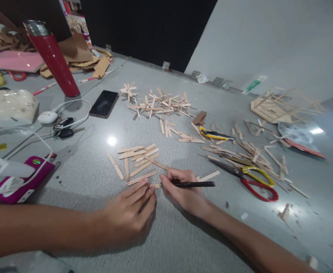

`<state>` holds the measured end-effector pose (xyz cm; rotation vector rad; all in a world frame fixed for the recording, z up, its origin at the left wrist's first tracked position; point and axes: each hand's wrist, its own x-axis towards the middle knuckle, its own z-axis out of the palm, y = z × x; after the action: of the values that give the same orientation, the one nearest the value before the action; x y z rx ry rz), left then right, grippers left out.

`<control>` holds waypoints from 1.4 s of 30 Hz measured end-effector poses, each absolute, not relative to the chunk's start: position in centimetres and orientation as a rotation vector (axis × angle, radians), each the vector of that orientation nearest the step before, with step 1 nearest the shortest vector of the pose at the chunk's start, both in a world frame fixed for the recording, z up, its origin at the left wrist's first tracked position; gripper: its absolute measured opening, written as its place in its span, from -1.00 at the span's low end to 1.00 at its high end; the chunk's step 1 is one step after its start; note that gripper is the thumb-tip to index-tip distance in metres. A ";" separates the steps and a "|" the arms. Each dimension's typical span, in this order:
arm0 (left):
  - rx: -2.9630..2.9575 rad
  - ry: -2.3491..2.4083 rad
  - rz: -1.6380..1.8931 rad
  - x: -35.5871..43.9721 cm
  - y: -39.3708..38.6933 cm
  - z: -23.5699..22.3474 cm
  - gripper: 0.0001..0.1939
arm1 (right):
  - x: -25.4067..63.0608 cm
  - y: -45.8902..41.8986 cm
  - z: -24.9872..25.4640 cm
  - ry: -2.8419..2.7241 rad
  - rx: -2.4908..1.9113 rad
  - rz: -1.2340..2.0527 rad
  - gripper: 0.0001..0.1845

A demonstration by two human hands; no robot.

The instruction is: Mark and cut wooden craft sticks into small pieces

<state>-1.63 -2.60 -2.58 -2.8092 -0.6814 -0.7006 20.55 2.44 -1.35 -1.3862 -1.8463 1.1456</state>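
My right hand [185, 191] grips a black pen [199, 184] that lies nearly level, its tip meeting a wooden craft stick [155, 185] on the grey table. The left hand [133, 208] has its fingers bent and pressed together over the other end of that stick, covering most of it. Just beyond both hands lies a loose group of craft sticks [141, 169]. One of them, a stick with a dark mark [155, 162], slants toward my right knuckles. Another pale stick [209, 176] lies behind the right hand.
Scissors [242, 176] and a yellow utility knife [216, 134] lie right among scattered sticks. Farther back are joined stick pieces [163, 104] and a stick frame [271, 108]. At left are a phone [104, 103], red bottle [52, 57], keys [65, 131] and purple power bank [26, 182] with cable.
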 end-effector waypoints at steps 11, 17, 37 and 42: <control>-2.817 -0.667 -0.709 -1.6 -2.4 -2.1 -0.59 | 20.7 2.4 -0.8 -1.895 -1.373 1.086 -0.51; -2.788 -0.687 -0.747 -1.4 -2.5 -2.3 -0.61 | 20.7 2.4 -1.2 -1.860 -1.357 1.165 -0.49; -2.796 -0.696 -0.741 -1.6 -2.5 -2.7 -0.59 | 20.8 2.8 -1.1 -1.822 -1.350 1.177 -0.48; -2.794 -0.726 -0.798 -1.6 -2.4 -2.8 -0.62 | 20.8 2.8 -0.7 -1.745 -1.371 1.201 -0.52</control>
<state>-1.56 -2.43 -2.80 -2.7938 -0.7263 -0.7980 20.81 2.82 -0.69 -1.3710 -1.7445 1.2007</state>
